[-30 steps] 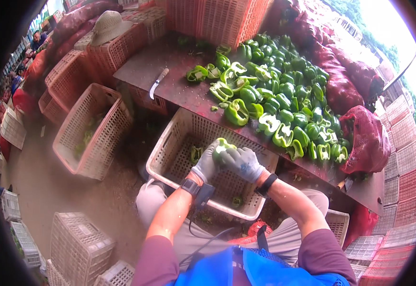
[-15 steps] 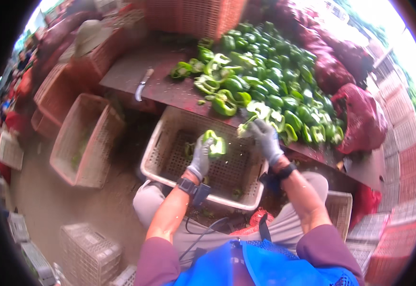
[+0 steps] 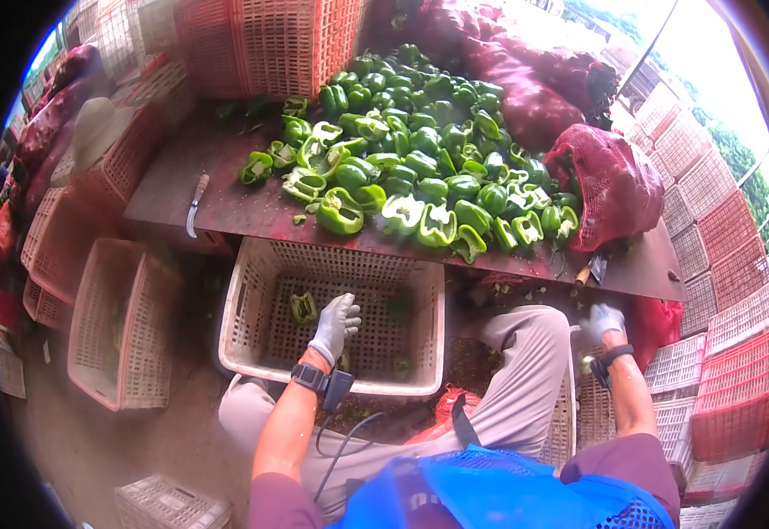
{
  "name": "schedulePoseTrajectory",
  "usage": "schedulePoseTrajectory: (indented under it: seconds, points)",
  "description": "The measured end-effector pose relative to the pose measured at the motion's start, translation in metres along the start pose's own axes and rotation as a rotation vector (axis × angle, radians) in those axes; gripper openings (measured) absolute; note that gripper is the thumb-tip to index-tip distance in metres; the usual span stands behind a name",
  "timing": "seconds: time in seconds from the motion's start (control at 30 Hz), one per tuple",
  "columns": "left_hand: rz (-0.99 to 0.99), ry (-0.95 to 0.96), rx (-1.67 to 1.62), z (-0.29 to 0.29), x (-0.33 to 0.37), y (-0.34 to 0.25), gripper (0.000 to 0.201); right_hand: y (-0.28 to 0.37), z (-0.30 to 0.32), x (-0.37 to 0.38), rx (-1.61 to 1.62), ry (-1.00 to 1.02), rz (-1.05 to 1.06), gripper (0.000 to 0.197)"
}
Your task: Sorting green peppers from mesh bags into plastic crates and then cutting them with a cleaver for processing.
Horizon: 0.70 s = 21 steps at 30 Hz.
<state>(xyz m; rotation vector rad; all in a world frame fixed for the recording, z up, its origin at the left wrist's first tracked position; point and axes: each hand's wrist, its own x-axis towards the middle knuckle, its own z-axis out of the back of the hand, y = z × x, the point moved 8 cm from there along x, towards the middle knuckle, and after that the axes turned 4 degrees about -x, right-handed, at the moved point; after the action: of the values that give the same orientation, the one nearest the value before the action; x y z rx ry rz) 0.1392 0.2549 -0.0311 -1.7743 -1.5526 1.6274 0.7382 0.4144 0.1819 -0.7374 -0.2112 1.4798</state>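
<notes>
My left hand (image 3: 338, 326), in a grey-white glove, hangs over a pale plastic crate (image 3: 442, 331) between my knees and the table. Its fingers are extended and hold nothing that I can see. A green pepper half (image 3: 303, 309) is in that crate, left of the hand, with other green pieces lower down. Out to the right, my gloved right hand (image 3: 603, 324) is above another crate (image 3: 591, 410) beside my leg. It is blurred, but its fingers look apart. A small pale-green piece (image 3: 588, 363), perhaps a pepper core, shows just below it.
Whole and cut green peppers (image 3: 428, 141) heap on the table (image 3: 159, 189). A knife (image 3: 196, 207) lies at its left, a wooden-handled blade (image 3: 590, 270) near its right edge. A red mesh sack (image 3: 609, 185) stands beside the heap. Crates (image 3: 120, 326) stand left; stacks (image 3: 741, 353) rise right.
The pepper half has left my left hand, and one now shows in the crate. My right hand has swung from the table edge to the right, over the other crate. The view has shifted right.
</notes>
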Motion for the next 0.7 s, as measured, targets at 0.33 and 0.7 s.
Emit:
schedulePoseTrajectory:
  seconds: [0.33,0.7]
  points:
    - [-0.013,0.033,0.008,-0.003,0.005,-0.003,0.054,0.247,0.15,0.053,0.722,-0.218,0.131,0.056]
    - [-0.056,0.039,0.0,-0.005,-0.001,-0.017,0.052,0.306,0.088,-0.008,1.252,-0.258,0.233,0.041]
